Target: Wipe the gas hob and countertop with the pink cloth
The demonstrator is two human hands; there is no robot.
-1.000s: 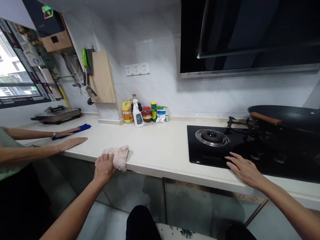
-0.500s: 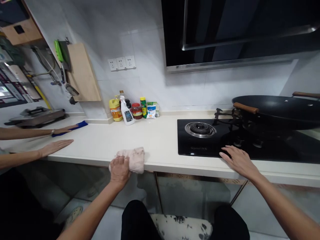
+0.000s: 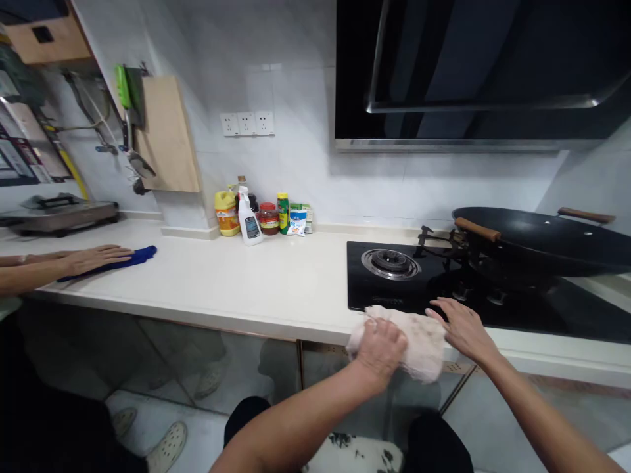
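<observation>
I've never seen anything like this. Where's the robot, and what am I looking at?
There is no robot here. A camera worn on a person's head looks forward and down at their bare hands. The left hand grips a pale cloth at the edge of the counter; the right hand, open, is beside it, near the stove. A wok sits on the stove. A white spray bottle stands farther back. At left, another person's hand lies on a blue cloth.

Bare forearms [image 3: 305, 419], bare fingers [image 3: 456, 311], and dark, probably black trousers [image 3: 437, 447]
</observation>
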